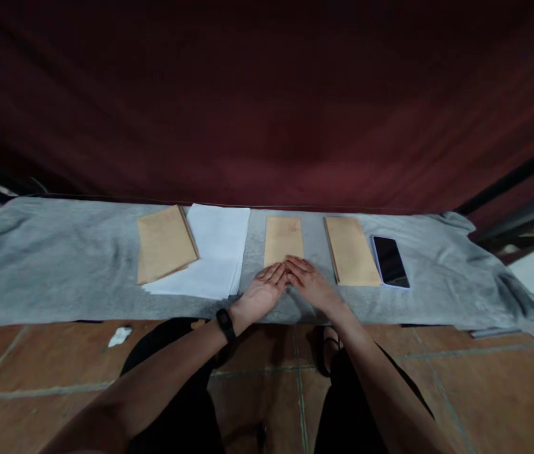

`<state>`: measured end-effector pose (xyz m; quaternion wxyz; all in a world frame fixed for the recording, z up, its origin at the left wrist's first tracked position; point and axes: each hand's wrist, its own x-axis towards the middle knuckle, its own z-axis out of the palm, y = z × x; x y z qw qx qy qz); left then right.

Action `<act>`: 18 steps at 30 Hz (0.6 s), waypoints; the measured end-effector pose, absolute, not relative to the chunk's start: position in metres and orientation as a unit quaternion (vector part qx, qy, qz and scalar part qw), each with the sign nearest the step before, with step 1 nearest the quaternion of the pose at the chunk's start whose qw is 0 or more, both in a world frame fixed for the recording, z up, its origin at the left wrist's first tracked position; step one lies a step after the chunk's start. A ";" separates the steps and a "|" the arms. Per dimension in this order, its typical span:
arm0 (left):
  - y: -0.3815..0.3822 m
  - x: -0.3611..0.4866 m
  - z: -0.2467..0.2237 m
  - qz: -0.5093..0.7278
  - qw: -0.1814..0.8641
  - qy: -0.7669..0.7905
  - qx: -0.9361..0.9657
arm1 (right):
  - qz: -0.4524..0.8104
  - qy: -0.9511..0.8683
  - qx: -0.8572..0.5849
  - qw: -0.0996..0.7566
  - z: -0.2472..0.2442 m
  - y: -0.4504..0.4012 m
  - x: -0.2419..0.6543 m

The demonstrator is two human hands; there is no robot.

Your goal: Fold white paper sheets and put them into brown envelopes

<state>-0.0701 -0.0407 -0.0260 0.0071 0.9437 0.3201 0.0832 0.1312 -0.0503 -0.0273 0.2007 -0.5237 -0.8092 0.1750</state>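
A single brown paper envelope (284, 238) lies flat on the grey cloth in front of me. My left hand (263, 290) rests on its near end, fingers stretched out and laid flat. From the other side my right hand (311, 284) meets it there, also with flat, extended fingers. The fingertips of both hands touch or nearly touch, and they cover the envelope's near edge. Left of my hands, a stack of brown envelopes (165, 246) partly covers a pile of white paper sheets (219, 246). To the right lies another stack of brown envelopes (352, 251).
A phone (390, 261) with a pale purple edge touches the right stack. Grey cloth (72, 258) covers the long narrow surface, and a dark red curtain (267, 126) hangs behind it. Crumpled white tissue (120, 336) lies on the tiled floor (484, 384).
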 end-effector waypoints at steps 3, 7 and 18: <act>-0.044 -0.070 -0.024 0.070 -0.026 0.302 0.951 | 0.157 -0.817 -0.533 0.155 -0.032 -0.051 0.133; -0.047 -0.070 -0.019 0.069 -0.018 0.299 0.952 | 0.117 -0.805 -0.571 0.111 -0.037 -0.052 0.144; -0.048 -0.068 -0.021 0.068 -0.031 0.294 0.953 | 0.147 -0.804 -0.569 0.084 -0.028 -0.051 0.134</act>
